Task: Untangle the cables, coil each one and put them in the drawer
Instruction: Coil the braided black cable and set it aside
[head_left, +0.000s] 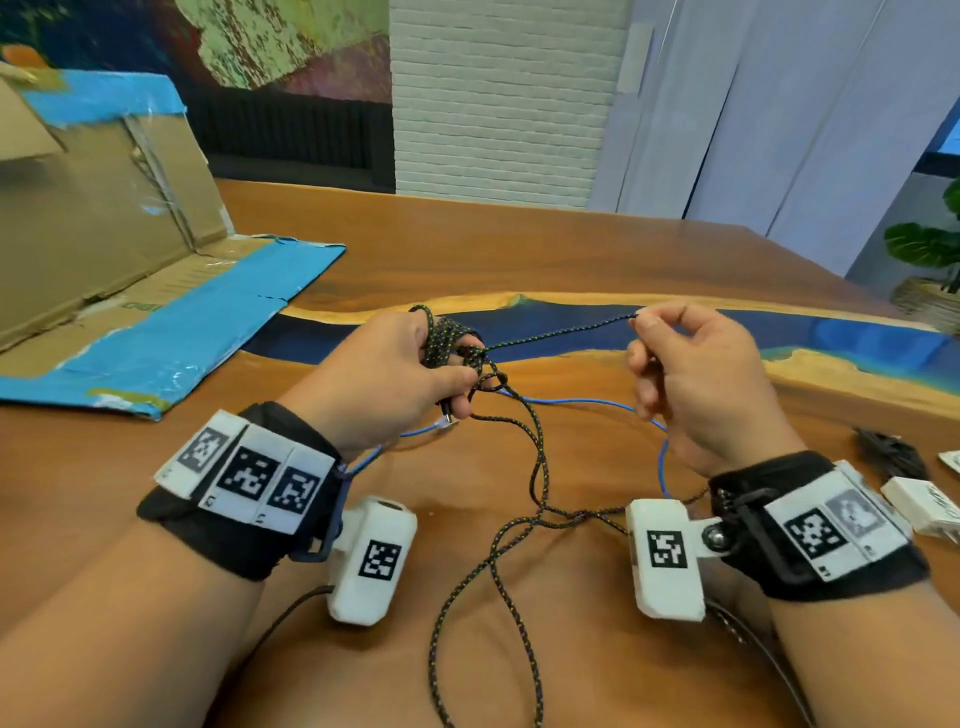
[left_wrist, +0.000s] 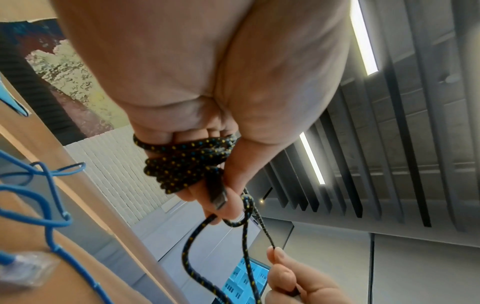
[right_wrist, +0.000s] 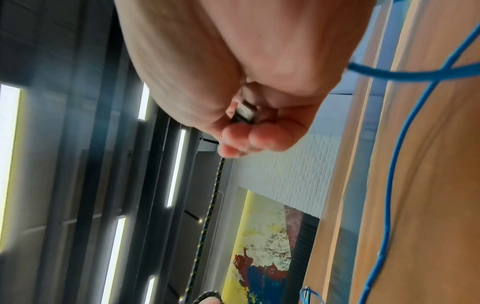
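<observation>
Above table (head_left: 571, 249), left hand (head_left: 384, 371) coil-wrapped; right hand (head_left: 696, 374) apparently pinches braided cable (head_left: 540, 467).

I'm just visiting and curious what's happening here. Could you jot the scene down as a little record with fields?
Left hand: holds turns of the black braided cable wound round its fingers
Right hand: pinches the same cable near its plug end
Blue cable: lies loose on the wooden table, under the braided one
Cardboard box: on the table, far left
Drawer: not in view
</observation>
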